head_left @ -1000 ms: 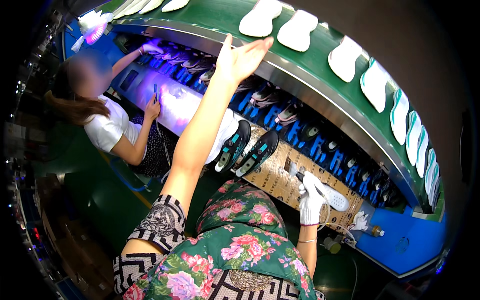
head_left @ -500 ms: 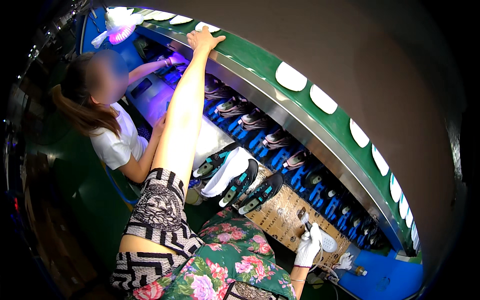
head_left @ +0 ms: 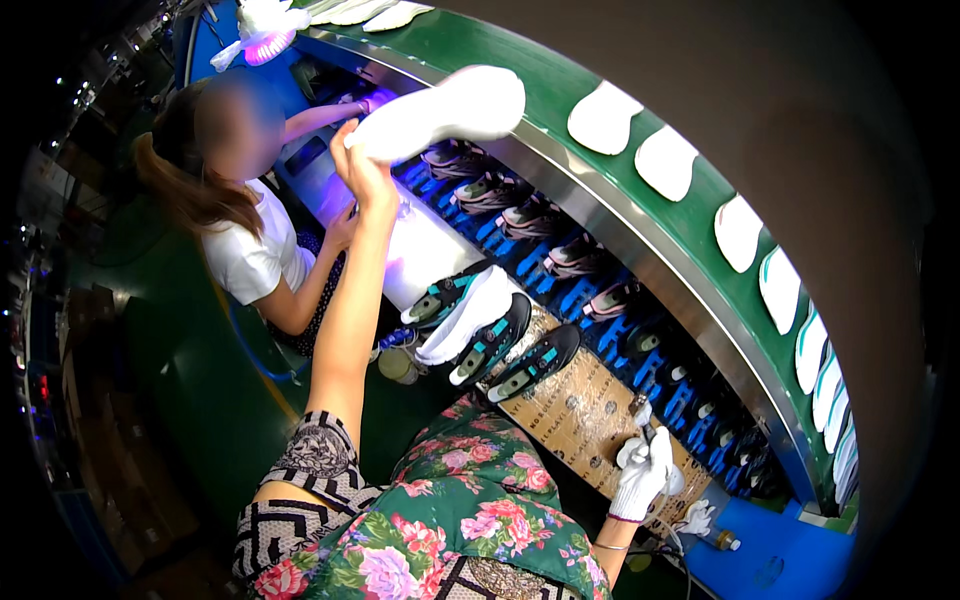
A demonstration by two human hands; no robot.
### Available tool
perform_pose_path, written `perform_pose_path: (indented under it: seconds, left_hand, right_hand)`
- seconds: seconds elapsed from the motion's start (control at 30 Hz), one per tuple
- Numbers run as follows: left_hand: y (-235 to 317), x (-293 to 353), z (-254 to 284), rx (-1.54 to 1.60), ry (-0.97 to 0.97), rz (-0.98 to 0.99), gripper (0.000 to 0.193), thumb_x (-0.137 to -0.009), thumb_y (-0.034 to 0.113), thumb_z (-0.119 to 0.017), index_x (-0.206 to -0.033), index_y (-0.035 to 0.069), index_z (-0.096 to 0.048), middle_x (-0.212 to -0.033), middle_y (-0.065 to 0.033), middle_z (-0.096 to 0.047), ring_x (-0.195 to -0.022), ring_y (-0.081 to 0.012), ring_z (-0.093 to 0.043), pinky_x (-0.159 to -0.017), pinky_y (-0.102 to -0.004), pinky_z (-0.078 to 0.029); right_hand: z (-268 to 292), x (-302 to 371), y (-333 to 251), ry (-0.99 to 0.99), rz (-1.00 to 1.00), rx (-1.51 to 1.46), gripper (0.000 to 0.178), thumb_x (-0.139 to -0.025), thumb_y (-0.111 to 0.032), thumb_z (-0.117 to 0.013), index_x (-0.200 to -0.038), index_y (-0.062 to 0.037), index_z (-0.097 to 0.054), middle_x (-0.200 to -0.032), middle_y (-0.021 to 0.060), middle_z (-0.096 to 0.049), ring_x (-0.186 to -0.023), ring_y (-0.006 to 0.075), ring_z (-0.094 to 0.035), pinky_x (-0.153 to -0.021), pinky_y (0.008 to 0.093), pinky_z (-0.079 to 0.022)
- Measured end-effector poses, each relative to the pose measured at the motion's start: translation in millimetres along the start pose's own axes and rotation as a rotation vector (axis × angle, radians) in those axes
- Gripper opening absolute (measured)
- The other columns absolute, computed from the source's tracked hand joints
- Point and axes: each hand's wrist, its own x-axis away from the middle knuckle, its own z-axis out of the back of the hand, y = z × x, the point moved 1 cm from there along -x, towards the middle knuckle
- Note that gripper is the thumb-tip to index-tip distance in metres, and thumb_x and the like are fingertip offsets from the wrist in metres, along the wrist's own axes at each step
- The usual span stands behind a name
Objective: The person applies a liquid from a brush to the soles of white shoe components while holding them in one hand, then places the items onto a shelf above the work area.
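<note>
My left hand (head_left: 366,175), bare, is closed on a long white shoe sole (head_left: 440,112), raised near the edge of the green shelf (head_left: 545,95). My right hand (head_left: 642,476), in a white knit glove, grips a small brush (head_left: 643,412) over the cardboard-covered bench. Beside the glove lies a pale rounded object (head_left: 673,482), partly hidden by it. Between my hands stand a black and teal shoe upper (head_left: 440,300), a white sole (head_left: 468,318) and two more dark uppers (head_left: 493,340) (head_left: 540,362) on the bench.
Several white soles (head_left: 665,165) lie along the curved green shelf. Beneath it, shoes (head_left: 525,218) sit on blue holders. A co-worker (head_left: 250,235) sits close on my left, one arm reaching under a purple light. A small bottle (head_left: 727,541) lies on the blue surface (head_left: 790,550) at right.
My left hand has taken a white sole off the green shelf and drawn it back towards me. My right hand has shifted slightly right and up, with the brush still in it.
</note>
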Motion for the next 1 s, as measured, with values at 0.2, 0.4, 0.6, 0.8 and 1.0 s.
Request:
perform_pose_path:
  seconds: [0.2, 0.4, 0.6, 0.8, 1.0]
  left_hand:
    - [11, 160, 29, 0.025, -0.385, 0.840, 0.023, -0.090, 0.012, -0.050, -0.110, 0.003, -0.057, -0.098, -0.0102, -0.065, -0.091, -0.0194, -0.066, -0.079, -0.0310, -0.055]
    - [10, 326, 15, -0.249, -0.713, 1.599, 0.033, -0.095, 0.029, -0.055, -0.108, 0.000, -0.064, -0.098, -0.0096, -0.069, -0.083, -0.0193, -0.068, -0.076, -0.0295, -0.055]
    - [46, 384, 38, 0.213, -0.677, 1.916, 0.085, -0.093, 0.069, -0.022, -0.143, 0.002, -0.038, -0.133, -0.0252, -0.052, -0.117, -0.0421, -0.055, -0.099, -0.0484, -0.046]
    - [60, 387, 27, 0.453, -0.653, 2.117, 0.105, -0.079, 0.088, -0.016, -0.134, 0.004, -0.047, -0.102, -0.0245, -0.059, -0.092, -0.0441, -0.063, -0.083, -0.0515, -0.052]
    - [57, 389, -17, 0.275, -0.497, 1.948, 0.106, -0.079, 0.088, -0.008, -0.130, 0.004, -0.047, -0.097, -0.0170, -0.064, -0.083, -0.0307, -0.066, -0.073, -0.0435, -0.057]
  right_hand:
    - [-39, 14, -28, -0.061, -0.001, -0.077, 0.023, -0.090, -0.011, -0.062, -0.104, 0.0066, -0.057, -0.077, 0.0091, -0.059, -0.058, 0.0113, -0.051, -0.051, 0.0222, -0.041]
    - [-67, 34, -40, -0.033, -0.009, -0.007, 0.022, -0.084, -0.001, -0.066, -0.105, 0.0067, -0.063, -0.085, 0.0104, -0.065, -0.059, 0.0135, -0.057, -0.050, 0.0201, -0.045]
    - [-93, 40, -41, -0.143, 0.006, 0.105, 0.019, -0.082, 0.003, -0.067, -0.100, 0.0063, -0.066, -0.087, 0.0119, -0.067, -0.064, 0.0153, -0.061, -0.054, 0.0222, -0.047]
    - [-93, 42, -47, -0.264, 0.122, 0.352, 0.023, -0.079, 0.005, -0.071, -0.102, 0.0035, -0.069, -0.091, 0.0065, -0.069, -0.081, 0.0121, -0.064, -0.071, 0.0232, -0.052]
    - [-102, 42, -54, -0.312, 0.559, 0.738, 0.020, -0.078, 0.003, -0.072, -0.098, 0.0029, -0.071, -0.092, 0.0092, -0.070, -0.080, 0.0152, -0.066, -0.071, 0.0267, -0.053]
